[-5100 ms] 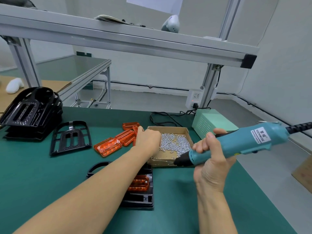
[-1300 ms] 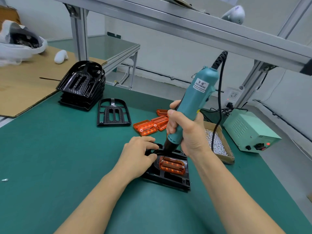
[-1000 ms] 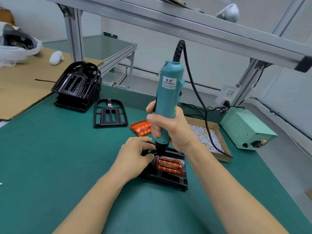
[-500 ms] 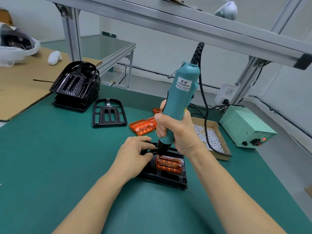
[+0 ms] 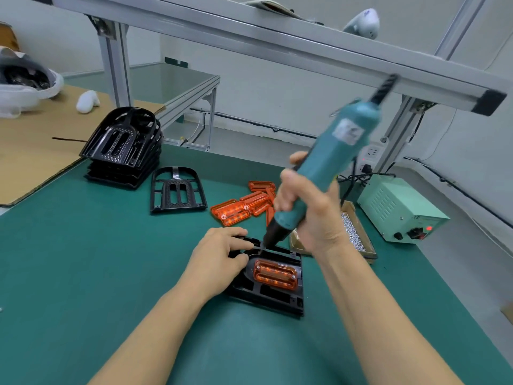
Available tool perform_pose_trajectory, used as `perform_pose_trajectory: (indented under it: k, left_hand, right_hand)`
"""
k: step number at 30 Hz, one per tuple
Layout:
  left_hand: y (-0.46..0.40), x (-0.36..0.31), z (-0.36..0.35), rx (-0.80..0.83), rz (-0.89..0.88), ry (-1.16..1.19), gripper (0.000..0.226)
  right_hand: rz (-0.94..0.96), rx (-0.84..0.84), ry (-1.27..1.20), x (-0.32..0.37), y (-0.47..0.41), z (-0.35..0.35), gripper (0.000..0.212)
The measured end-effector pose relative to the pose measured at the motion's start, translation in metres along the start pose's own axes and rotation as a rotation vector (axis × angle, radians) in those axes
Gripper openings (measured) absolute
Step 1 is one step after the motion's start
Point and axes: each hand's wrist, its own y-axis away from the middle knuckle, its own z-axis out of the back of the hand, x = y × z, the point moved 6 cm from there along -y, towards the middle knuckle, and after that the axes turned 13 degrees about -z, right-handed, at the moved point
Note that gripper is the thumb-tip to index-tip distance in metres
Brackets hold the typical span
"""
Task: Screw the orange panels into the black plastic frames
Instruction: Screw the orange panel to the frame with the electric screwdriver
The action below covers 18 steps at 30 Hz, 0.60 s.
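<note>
A black plastic frame (image 5: 266, 297) lies on the green mat in front of me with an orange panel (image 5: 274, 274) seated in it. My left hand (image 5: 219, 257) holds the frame's left edge, fingers curled over it. My right hand (image 5: 308, 215) grips a teal electric screwdriver (image 5: 327, 162), tilted to the right and blurred. Its black tip (image 5: 265, 245) points down just behind the panel's upper left corner. Loose orange panels (image 5: 244, 207) lie behind, beside a cardboard box of screws (image 5: 352, 234).
A single black frame (image 5: 177, 190) lies flat at the middle left, and a stack of black frames (image 5: 122, 148) stands behind it. A pale green power unit (image 5: 399, 209) sits at the right. An aluminium beam (image 5: 277, 43) crosses overhead. Cardboard (image 5: 33, 145) covers the far left.
The screwdriver has tilted further to the right and its tip has lifted slightly off the panel's corner. My left hand stays on the frame.
</note>
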Motion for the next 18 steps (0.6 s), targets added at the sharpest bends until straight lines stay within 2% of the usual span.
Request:
perform_pose_trajectory:
  k: [6, 10, 14, 18]
  left_hand:
    - [0.0, -0.001, 0.0, 0.014, 0.006, -0.021, 0.028]
    - [0.0, -0.002, 0.001, 0.007, 0.017, -0.013, 0.028]
    - [0.0, -0.003, 0.002, -0.004, 0.021, -0.021, 0.028]
    - [0.0, -0.004, 0.002, -0.004, 0.017, -0.038, 0.027]
  right_hand:
    - [0.171, -0.328, -0.096, 0.057, 0.015, 0.045, 0.014]
    - [0.193, -0.531, -0.125, 0.077, 0.038, 0.078, 0.016]
    - [0.089, -0.709, -0.084, 0.086, 0.069, 0.113, 0.018]
    - [-0.117, -0.829, 0.034, 0.082, 0.1, 0.146, 0.02]
